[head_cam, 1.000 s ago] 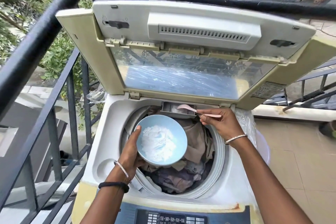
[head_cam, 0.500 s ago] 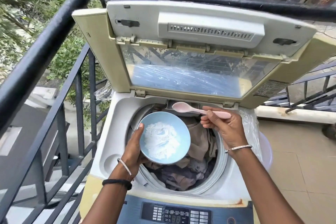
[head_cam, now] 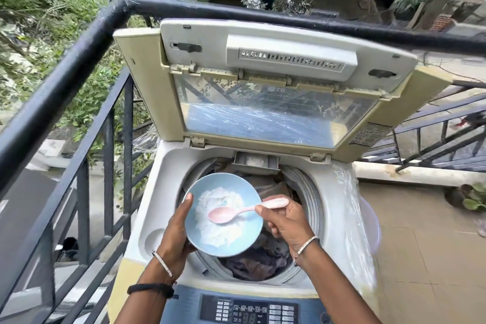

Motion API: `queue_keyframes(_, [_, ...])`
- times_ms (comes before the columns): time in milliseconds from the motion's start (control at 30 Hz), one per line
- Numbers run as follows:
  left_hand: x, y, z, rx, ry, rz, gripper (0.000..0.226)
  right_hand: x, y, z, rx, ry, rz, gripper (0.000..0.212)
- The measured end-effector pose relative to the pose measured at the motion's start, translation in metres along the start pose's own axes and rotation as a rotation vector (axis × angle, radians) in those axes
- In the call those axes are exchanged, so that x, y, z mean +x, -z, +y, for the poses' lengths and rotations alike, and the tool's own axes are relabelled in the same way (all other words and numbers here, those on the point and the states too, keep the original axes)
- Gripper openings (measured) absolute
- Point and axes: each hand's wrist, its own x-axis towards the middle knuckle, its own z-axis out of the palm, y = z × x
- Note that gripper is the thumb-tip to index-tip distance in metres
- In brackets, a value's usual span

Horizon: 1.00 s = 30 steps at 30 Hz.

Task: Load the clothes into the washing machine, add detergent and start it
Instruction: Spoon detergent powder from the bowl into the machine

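Clothes [head_cam: 260,265] lie heaped in the drum of the washing machine [head_cam: 163,187] at the lower centre of the frame, so loading looks done. You appear to be on the detergent step. Your left hand [head_cam: 175,234] grips the blue bowl [head_cam: 202,244] over the drum's left side, thumb laid over its rim; the fingers underneath are hidden. White detergent powder [head_cam: 221,234] lies in it. Your right hand [head_cam: 286,223] pinches the handle of the pink spoon [head_cam: 223,214], fingers closed round it, the scoop down on the powder. At the drum's far edge the dispenser tray [head_cam: 255,163] looks pale inside; whether that is powder I cannot tell. Left for you: finish dosing, lower the raised lid [head_cam: 263,118], and start the machine at the control panel [head_cam: 252,310] on the bottom edge.
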Motion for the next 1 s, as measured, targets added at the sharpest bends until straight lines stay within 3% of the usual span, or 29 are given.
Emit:
queue_keyframes(167, [-0.005, 0.014, 0.003, -0.021, -0.023, 0.01, 0.05, 0.005, 0.011, -0.02, -0.203, -0.121, -0.101, 0.062])
queue_keyframes(333, [-0.005, 0.032, 0.012, -0.032, -0.053, 0.048, 0.047, 0.056, 0.006, -0.029, 0.412, -0.269, 0.135, 0.085])
queue_keyframes(433, [-0.006, 0.039, 0.018, -0.06, -0.047, 0.059, 0.043, 0.093, -0.015, -0.026, 0.701, -0.434, 0.166, 0.094])
queue_keyframes(633, [-0.008, 0.048, 0.026, -0.08, -0.078, 0.025, 0.042, 0.109, -0.044, -0.045, 0.986, -0.422, 0.182, 0.082])
queue_keyframes(1000, [-0.001, 0.047, 0.036, -0.081, -0.04, 0.02, 0.04, 0.135, -0.05, -0.067, 1.019, -0.376, 0.212, 0.073])
